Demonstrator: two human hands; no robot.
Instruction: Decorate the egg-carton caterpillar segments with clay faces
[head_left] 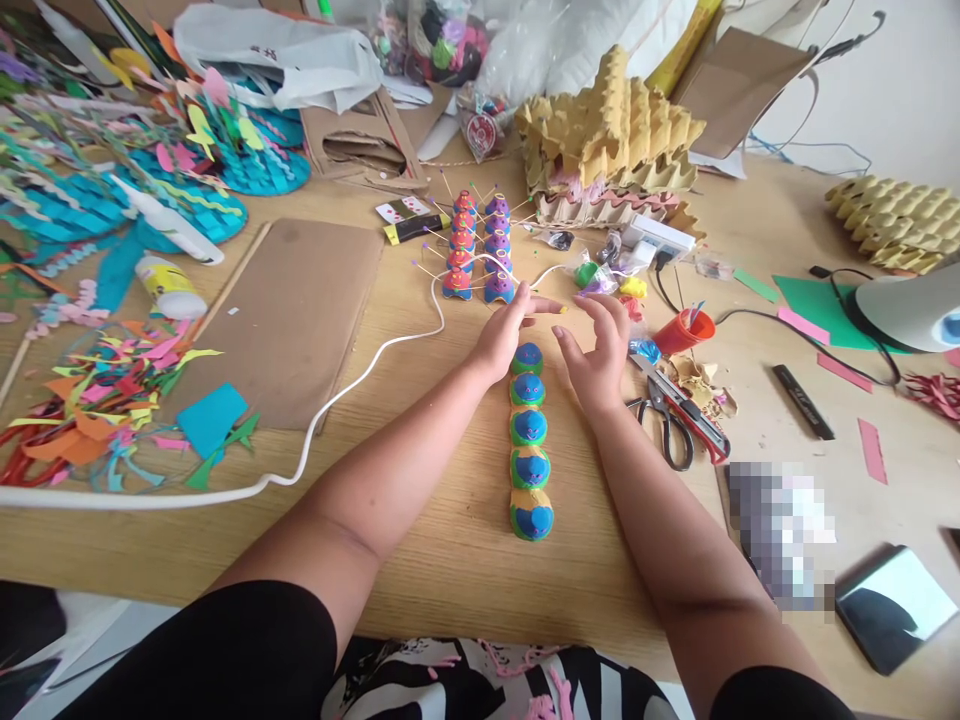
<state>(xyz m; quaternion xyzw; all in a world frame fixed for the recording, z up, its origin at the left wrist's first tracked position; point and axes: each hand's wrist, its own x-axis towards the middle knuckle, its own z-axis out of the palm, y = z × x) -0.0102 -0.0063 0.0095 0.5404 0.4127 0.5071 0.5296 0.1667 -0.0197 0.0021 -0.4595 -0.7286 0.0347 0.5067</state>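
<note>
Left hand point(499, 340): fingers outstretched, yellow speck point(563, 310) at one tip, apparently stuck rather than pinched. Right hand point(604, 355): thumb and fingers parted, nothing visibly held. Blue-green carton row point(529, 428): between forearms, presumably for two-handed reach. Beyond: red row point(462, 243), purple row point(497, 243), white cable point(375, 352) intruding. Right: scissors point(677, 445), cutter point(694, 415), crowding that forearm.

- Blue and green on the near strip point(529, 428), 5 o'clock
- Red on the far strip point(459, 258), purple on its twin point(498, 252), 12 o'clock
- Bold black-and-white pattern on lap cloth point(465, 690), 6 o'clock
- Orange-red on cup point(684, 333), 3 o'clock
</note>
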